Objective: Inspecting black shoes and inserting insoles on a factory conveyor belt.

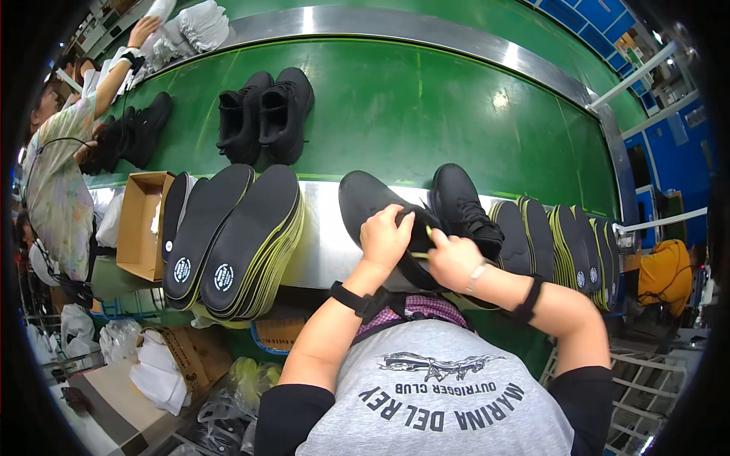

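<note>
Head view, centre of the frame: the left hand [384, 237] is clamped on the opening of a black fabric lace-up shoe [372, 207], while the right hand [450, 258] pinches a thin yellow-green stick [428, 234] beside it. Lying on the metal ledge [323, 251] at the green conveyor's [418, 114] edge, the shoe could probably slip off if that grip loosens.
</note>
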Motion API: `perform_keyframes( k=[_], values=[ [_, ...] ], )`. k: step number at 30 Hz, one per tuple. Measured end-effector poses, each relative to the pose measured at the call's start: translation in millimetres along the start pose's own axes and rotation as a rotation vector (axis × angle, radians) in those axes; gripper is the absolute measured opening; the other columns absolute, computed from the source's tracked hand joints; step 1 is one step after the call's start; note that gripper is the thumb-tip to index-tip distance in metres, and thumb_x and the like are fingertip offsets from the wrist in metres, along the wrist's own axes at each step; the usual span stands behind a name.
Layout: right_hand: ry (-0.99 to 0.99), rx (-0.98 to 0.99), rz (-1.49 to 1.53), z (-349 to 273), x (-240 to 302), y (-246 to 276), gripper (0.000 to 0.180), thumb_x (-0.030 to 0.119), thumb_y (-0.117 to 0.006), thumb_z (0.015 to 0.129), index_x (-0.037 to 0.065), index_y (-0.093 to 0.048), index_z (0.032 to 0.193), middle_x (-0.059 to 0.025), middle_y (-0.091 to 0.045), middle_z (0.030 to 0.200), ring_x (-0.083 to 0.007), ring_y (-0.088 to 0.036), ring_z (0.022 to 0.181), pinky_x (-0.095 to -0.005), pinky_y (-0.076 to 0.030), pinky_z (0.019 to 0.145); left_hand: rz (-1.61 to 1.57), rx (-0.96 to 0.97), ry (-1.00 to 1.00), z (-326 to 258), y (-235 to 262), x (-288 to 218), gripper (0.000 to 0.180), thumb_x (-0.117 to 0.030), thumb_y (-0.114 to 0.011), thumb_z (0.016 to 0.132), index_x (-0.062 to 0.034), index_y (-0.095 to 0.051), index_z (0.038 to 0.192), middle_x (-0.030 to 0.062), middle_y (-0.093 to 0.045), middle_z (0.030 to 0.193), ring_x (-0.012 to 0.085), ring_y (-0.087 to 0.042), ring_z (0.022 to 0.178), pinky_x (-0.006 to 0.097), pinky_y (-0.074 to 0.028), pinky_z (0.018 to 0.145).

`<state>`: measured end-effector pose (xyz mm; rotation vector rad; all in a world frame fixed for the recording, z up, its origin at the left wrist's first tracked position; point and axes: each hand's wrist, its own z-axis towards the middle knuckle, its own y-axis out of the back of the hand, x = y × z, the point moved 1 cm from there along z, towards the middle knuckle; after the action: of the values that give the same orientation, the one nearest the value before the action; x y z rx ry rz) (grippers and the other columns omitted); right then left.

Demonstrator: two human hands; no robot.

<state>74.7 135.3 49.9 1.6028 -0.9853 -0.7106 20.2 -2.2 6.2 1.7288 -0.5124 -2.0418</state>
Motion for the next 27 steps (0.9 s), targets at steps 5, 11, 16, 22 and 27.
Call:
perform_keyframes(
  k=[5, 11, 16, 22, 27],
  values=[
    [-0.119, 0.018, -0.041, 24.1, 22.7, -17.7, 0.023, 0.024, -0.056, 0.072, 0.004, -0.060, 0.084, -0.0177, -0.047, 0.107, -0.0290, -0.053, 0.087, -0.0388, -0.045, 0.069, 0.006, -0.010, 0.022, -3.1, 6.8, 10.0, 0.029, -0.025, -0.063, 0.072, -0.0012, -0.063, 0.087, 0.0170, -0.061, 0.067, 0.0286, -0.061, 0.060, 0.034, -0.047, 0.057],
    [-0.231, 0.245, -0.046, -26.6, 13.4, 28.2, 0.055, 0.045, -0.066, 0.064, 0.003, -0.052, 0.098, -0.0198, -0.044, 0.113, -0.0301, -0.051, 0.096, -0.0424, -0.040, 0.075, 0.003, -0.016, -0.011, -5.3, 6.4, 9.8, 0.027, -0.024, -0.063, 0.072, -0.0014, -0.063, 0.086, 0.0166, -0.060, 0.067, 0.0282, -0.059, 0.058, 0.035, -0.046, 0.056],
    [-0.133, 0.348, 0.010, -24.4, 4.6, 39.0, 0.028, 0.029, -0.058, 0.071, 0.003, -0.061, 0.082, -0.0169, -0.053, 0.090, -0.0276, -0.058, 0.078, -0.0398, -0.043, 0.069, 0.023, -0.017, -0.039, -5.9, 5.1, 9.0, 0.027, -0.025, -0.064, 0.072, -0.0016, -0.062, 0.086, 0.0163, -0.060, 0.067, 0.0283, -0.058, 0.057, 0.035, -0.046, 0.056],
    [0.047, 0.092, -0.205, -3.9, 12.3, 7.8, 0.015, 0.014, -0.055, 0.069, 0.004, -0.063, 0.075, -0.0173, -0.055, 0.083, -0.0277, -0.060, 0.071, -0.0358, -0.049, 0.061, 0.024, -0.012, -0.048, -7.2, 4.4, 10.5, 0.026, -0.025, -0.064, 0.072, -0.0021, -0.063, 0.086, 0.0168, -0.061, 0.070, 0.0297, -0.059, 0.060, 0.035, -0.046, 0.056],
    [-0.026, 0.176, -0.003, 34.9, 13.0, -22.9, 0.016, 0.012, -0.055, 0.068, 0.003, -0.064, 0.078, -0.0188, -0.058, 0.088, -0.0284, -0.061, 0.073, -0.0380, -0.050, 0.065, -0.008, -0.053, -0.079, -8.2, 5.6, 9.6, 0.026, -0.025, -0.064, 0.072, -0.0026, -0.063, 0.085, 0.0169, -0.061, 0.071, 0.0307, -0.059, 0.061, 0.036, -0.047, 0.056]
  ],
)
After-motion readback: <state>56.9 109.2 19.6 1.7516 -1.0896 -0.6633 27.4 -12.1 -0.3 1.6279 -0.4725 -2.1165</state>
